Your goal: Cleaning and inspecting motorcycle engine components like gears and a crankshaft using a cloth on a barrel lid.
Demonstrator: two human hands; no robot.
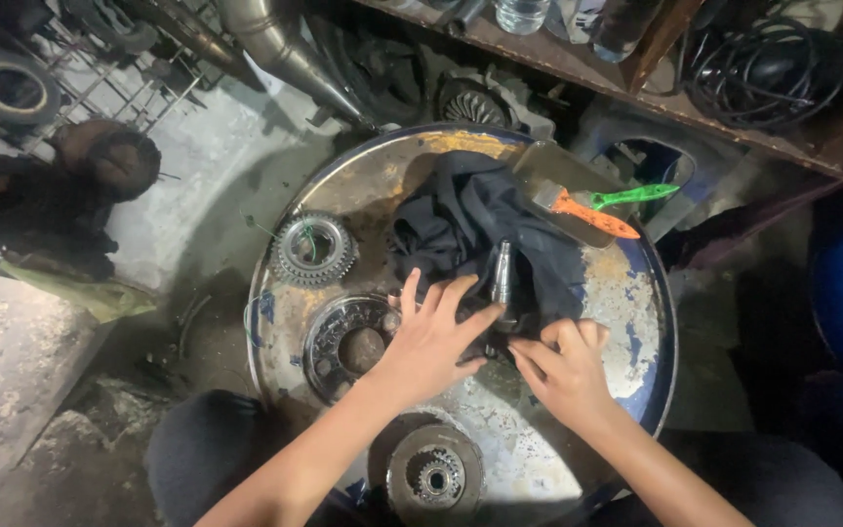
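A dark cloth (465, 220) lies bunched on the round top of a metal drum (626, 303). A short metal shaft (501, 273) stands out of the cloth near its front edge. My left hand (431, 337) rests with fingers spread beside the shaft's base, fingertips on the cloth. My right hand (563, 366) pinches at the base of the shaft and the cloth edge; what sits under the fingers is hidden.
On the drum lie a toothed gear (314, 249), a round clutch plate (348, 342), a smaller geared disc (433, 473), and a metal tray (563, 185) with an orange-handled brush (592, 215) and a green-handled tool (636, 195). A shelf with cables and bottles runs behind.
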